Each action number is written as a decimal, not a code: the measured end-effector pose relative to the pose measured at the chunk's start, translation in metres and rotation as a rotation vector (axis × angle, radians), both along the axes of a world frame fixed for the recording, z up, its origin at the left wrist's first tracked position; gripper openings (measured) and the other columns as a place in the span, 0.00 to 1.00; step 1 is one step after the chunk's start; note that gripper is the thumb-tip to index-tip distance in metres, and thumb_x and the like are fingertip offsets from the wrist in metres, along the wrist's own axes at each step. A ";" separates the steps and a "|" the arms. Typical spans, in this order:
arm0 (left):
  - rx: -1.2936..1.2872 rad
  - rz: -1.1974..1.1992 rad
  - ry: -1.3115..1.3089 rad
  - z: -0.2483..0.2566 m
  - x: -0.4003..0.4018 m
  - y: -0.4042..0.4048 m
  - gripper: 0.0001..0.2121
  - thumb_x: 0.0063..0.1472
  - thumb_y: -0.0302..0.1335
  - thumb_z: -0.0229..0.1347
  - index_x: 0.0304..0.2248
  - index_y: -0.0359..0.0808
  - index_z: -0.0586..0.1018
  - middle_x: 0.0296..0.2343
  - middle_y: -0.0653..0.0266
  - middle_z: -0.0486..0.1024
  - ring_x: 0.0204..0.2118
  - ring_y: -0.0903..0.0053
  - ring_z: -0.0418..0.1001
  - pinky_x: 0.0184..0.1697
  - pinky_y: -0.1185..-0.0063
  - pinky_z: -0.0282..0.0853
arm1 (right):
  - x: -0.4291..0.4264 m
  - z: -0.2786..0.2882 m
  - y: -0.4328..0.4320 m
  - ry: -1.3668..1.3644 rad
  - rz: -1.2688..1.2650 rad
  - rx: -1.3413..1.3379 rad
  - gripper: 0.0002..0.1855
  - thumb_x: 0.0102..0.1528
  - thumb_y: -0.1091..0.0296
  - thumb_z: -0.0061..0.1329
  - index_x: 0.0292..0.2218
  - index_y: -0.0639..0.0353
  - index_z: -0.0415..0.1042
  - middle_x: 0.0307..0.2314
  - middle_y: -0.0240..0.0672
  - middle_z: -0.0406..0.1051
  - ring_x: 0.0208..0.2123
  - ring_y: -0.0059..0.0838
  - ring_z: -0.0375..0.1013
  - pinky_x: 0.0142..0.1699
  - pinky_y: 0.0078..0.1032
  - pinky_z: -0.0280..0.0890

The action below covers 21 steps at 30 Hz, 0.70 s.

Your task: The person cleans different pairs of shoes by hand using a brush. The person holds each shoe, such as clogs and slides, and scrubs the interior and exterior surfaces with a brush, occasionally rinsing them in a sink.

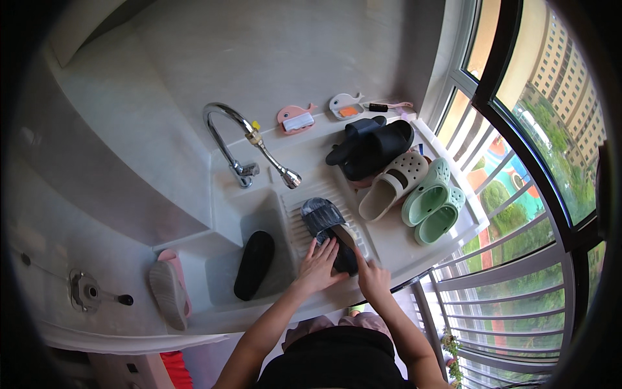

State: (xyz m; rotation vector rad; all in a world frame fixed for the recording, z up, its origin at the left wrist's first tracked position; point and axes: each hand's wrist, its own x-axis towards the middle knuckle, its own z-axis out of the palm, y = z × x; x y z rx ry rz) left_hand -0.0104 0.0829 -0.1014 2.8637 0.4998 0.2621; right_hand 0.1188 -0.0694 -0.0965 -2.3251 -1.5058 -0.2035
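Note:
A dark slide sandal (pixel 322 217) with whitish suds on its strap lies on the ribbed washboard (pixel 295 228) of the sink. My left hand (pixel 318 265) rests on its sole with spread fingers. My right hand (pixel 373 279) is closed around the end of a thin brownish tool (pixel 346 235), perhaps a brush with pale bristles, which lies along the sandal's right side; its exact kind I cannot tell. Another dark slipper (pixel 254 265) lies sole up in the basin, left of the washboard. The chrome faucet (pixel 291 178) hangs above the washboard, and no water is seen running.
Black slides (pixel 374 150), a beige clog (pixel 384 194) and mint green clogs (pixel 432 204) stand on the right of the counter. Whale-shaped soap holders (pixel 295 119) and a brush (pixel 388 106) sit along the back ledge. Grey and pink slippers (pixel 167 291) lean at the left edge.

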 end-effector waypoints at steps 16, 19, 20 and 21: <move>-0.027 0.050 0.002 -0.005 0.003 -0.008 0.39 0.53 0.50 0.57 0.59 0.33 0.63 0.60 0.53 0.58 0.64 0.65 0.52 0.65 0.65 0.45 | -0.017 -0.004 0.021 0.084 -0.063 -0.018 0.31 0.53 0.66 0.46 0.59 0.52 0.62 0.21 0.44 0.72 0.19 0.41 0.75 0.22 0.38 0.69; -0.038 0.035 -0.060 -0.005 0.003 -0.008 0.40 0.52 0.51 0.58 0.56 0.28 0.65 0.58 0.50 0.60 0.63 0.62 0.55 0.64 0.65 0.49 | -0.020 -0.003 0.014 0.043 -0.130 -0.042 0.29 0.55 0.65 0.45 0.59 0.48 0.62 0.15 0.43 0.71 0.14 0.44 0.72 0.17 0.39 0.65; -0.038 0.035 -0.056 -0.006 0.002 -0.007 0.40 0.52 0.51 0.58 0.56 0.28 0.65 0.58 0.50 0.60 0.63 0.62 0.55 0.64 0.65 0.49 | -0.017 0.003 0.035 0.098 -0.119 -0.061 0.29 0.54 0.65 0.46 0.58 0.51 0.63 0.16 0.43 0.72 0.17 0.44 0.74 0.20 0.40 0.68; -0.044 0.051 -0.068 -0.010 0.001 -0.006 0.40 0.51 0.50 0.59 0.56 0.29 0.65 0.58 0.50 0.60 0.62 0.61 0.55 0.63 0.65 0.51 | -0.015 0.011 0.057 0.153 -0.107 -0.081 0.28 0.54 0.65 0.46 0.57 0.53 0.64 0.18 0.43 0.73 0.20 0.43 0.76 0.23 0.40 0.70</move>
